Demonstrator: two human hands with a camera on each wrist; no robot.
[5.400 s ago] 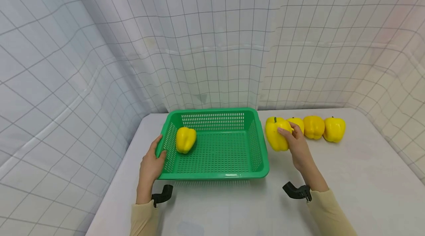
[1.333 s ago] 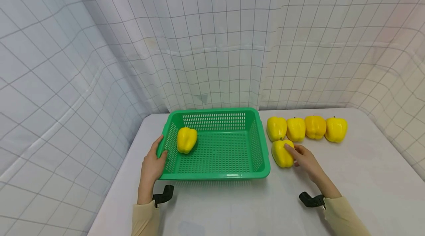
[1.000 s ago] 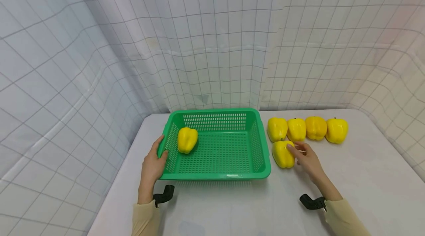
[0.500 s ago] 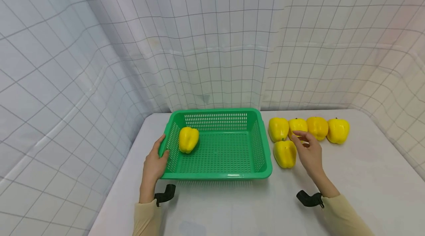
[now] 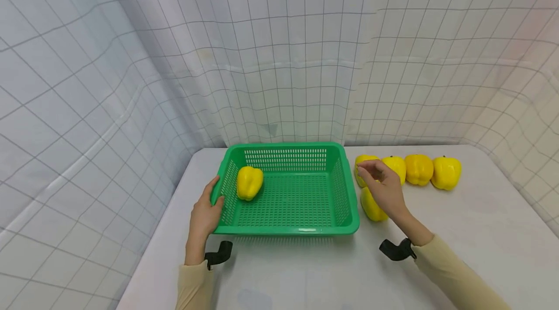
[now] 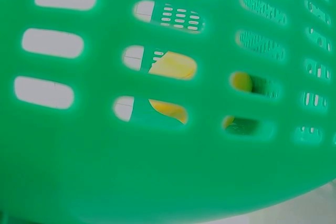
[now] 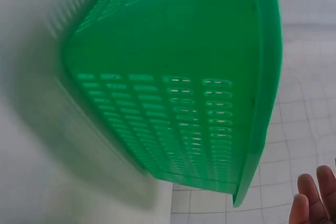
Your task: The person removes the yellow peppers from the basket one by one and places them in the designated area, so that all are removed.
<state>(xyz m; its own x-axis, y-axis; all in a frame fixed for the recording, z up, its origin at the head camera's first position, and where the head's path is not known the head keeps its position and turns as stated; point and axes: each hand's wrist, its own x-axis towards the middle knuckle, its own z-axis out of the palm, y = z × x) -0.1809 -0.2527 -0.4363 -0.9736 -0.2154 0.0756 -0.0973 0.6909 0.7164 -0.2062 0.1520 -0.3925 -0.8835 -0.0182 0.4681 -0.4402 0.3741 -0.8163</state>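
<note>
At the left side of a green plastic basket point(image 5: 279, 230), my left hand point(image 5: 206, 213) grips the rim, thumb inside and fingers outside. One yellow bell pepper point(image 5: 249, 183) lies in the basket near its left wall; the left wrist view shows bits of yellow pepper point(image 6: 176, 65) through the slots. My right hand point(image 5: 386, 191) hovers past the basket's right side with loosely bent fingers and holds nothing. It partly covers a front pepper point(image 5: 371, 205) and a back-left pepper point(image 5: 360, 174). In the right wrist view its fingertips point(image 7: 315, 198) show at the lower right.
The back row goes on rightward with more yellow peppers: one beside the hand point(image 5: 396, 168), a deeper yellow one point(image 5: 419, 169) and one at the right end point(image 5: 447, 172). A white table point(image 5: 305, 271) bears everything. Grid-patterned white curtains point(image 5: 279, 57) close off the back and sides.
The right hand, which held a pepper earlier, has let go of the front pepper, then risen and moved left over the peppers toward the basket. The left hand keeps its grip.
</note>
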